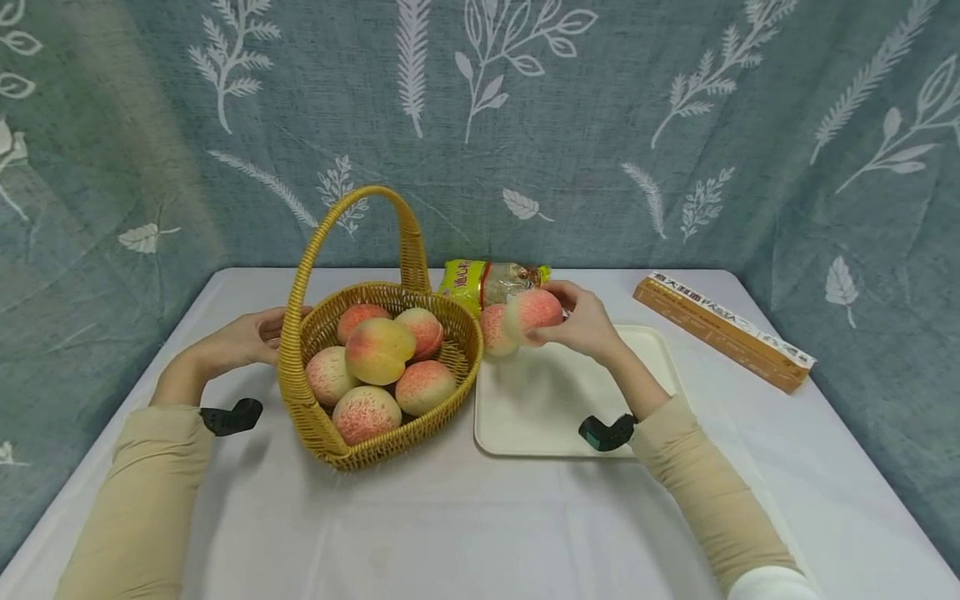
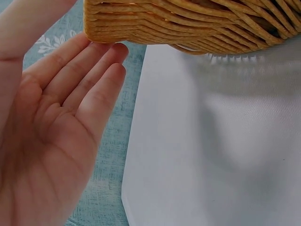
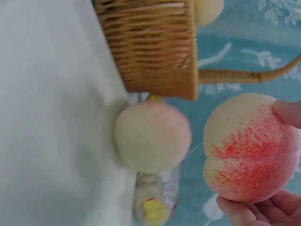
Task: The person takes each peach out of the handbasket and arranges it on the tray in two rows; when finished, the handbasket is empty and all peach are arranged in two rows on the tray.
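Observation:
A wicker basket point(image 1: 397, 447) with a tall arched handle holds several peaches point(image 1: 380, 350), red and pale yellow. At its left side is my left hand point(image 1: 232, 342), fingertips against the basket's edge; in the left wrist view the fingers point(image 2: 87, 89) are nearly straight beneath the weave. My right hand point(image 1: 585, 325) holds a peach point(image 3: 254, 146) between thumb and fingers, raised over the cream tray point(image 1: 555, 417). Another peach point(image 1: 496, 332) lies at the tray's back left corner, just right of the basket and partly hidden by the held one.
Behind the tray lies a yellow and clear plastic food packet point(image 1: 468, 282). A long orange-brown and white box point(image 1: 723, 331) rests at the back right. The white-covered table point(image 1: 465, 533) is bordered by a blue-green leaf-patterned curtain point(image 1: 570, 133).

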A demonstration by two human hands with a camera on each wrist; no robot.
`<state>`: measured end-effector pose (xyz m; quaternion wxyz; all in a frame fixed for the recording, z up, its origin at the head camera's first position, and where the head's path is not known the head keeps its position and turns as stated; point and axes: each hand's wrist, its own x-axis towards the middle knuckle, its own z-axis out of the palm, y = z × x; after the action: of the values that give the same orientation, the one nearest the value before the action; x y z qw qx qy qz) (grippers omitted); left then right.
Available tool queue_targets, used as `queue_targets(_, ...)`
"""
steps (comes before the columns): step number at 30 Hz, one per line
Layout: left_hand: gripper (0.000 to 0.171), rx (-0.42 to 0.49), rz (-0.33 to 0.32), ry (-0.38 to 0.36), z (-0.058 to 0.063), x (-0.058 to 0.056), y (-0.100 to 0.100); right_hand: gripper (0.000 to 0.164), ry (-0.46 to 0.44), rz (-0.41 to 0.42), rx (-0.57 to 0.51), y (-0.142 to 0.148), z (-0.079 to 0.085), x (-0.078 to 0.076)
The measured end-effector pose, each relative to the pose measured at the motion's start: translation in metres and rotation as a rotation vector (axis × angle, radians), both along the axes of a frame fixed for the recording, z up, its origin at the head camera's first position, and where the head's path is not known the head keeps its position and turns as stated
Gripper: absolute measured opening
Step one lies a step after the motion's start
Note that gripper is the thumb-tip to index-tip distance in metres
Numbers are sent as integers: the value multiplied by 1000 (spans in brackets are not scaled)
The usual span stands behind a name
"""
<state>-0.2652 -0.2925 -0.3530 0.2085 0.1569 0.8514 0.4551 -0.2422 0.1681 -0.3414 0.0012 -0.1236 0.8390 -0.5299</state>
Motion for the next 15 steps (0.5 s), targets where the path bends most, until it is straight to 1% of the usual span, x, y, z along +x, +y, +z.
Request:
queue_targets(5, 85, -18, -30, 37, 1, 6, -4, 65, -39, -42, -12, 9, -13, -1)
queue_targets(7, 85, -7, -36, 40, 1, 6, -5, 62, -50, -58, -5, 11, -17, -2)
queue_targets(11, 83, -3, -34, 53, 0, 7, -5, 59, -81, -95, 19, 15, -24, -3)
queue_targets(15, 83, -10, -29, 62, -2, 9, -6, 60, -124, -128, 30, 17, -30, -4)
